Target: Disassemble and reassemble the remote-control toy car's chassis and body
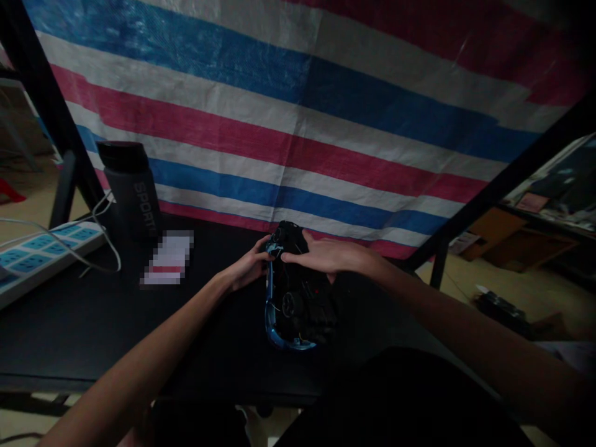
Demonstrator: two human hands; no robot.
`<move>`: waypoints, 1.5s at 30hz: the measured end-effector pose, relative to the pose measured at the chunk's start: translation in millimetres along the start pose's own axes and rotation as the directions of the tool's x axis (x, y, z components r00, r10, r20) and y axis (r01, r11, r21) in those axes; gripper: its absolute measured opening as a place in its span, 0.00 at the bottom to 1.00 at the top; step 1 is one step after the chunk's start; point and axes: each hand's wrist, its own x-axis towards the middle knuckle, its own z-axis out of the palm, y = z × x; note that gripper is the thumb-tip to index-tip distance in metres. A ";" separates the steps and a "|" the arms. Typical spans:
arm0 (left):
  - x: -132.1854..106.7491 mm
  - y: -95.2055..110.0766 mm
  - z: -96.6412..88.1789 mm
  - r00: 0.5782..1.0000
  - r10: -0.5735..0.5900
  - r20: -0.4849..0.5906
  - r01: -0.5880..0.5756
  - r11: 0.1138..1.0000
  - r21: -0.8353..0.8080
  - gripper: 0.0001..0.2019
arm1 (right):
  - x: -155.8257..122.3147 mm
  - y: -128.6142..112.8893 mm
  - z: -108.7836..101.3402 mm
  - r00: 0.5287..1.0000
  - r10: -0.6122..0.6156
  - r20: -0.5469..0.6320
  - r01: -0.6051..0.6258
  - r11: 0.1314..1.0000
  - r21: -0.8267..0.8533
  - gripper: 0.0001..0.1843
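A blue toy car (293,304) lies upside down on the black table (93,323), its dark underside and a wheel facing up. My left hand (249,267) grips the car's far left edge with curled fingers. My right hand (326,256) lies over the car's far end, its fingers bent down across the top. Both hands hold the car at the same end, close together.
A dark bottle (130,189) stands at the back left of the table. A white and blue power strip (41,251) with cables lies at the left edge. A small blurred card (168,266) lies beside the bottle. A striped tarp (298,112) hangs behind.
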 end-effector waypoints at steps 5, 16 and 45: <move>4.1 -3.7 -4.6 1.000 -0.006 0.020 0.006 1.000 -0.003 0.47 | -5.4 -21.4 29.4 0.985 0.174 0.003 -0.142 0.819 -0.556 0.76; 0.0 -1.7 -6.2 0.998 -0.006 0.060 0.004 1.000 0.030 0.46 | 5.9 10.9 7.2 0.986 0.049 0.157 0.048 0.827 -0.560 0.42; 5.2 6.6 -16.4 0.994 -0.102 0.026 0.098 0.988 0.122 0.45 | -2.3 158.6 26.5 0.921 -0.312 -0.235 0.159 0.850 -0.503 0.06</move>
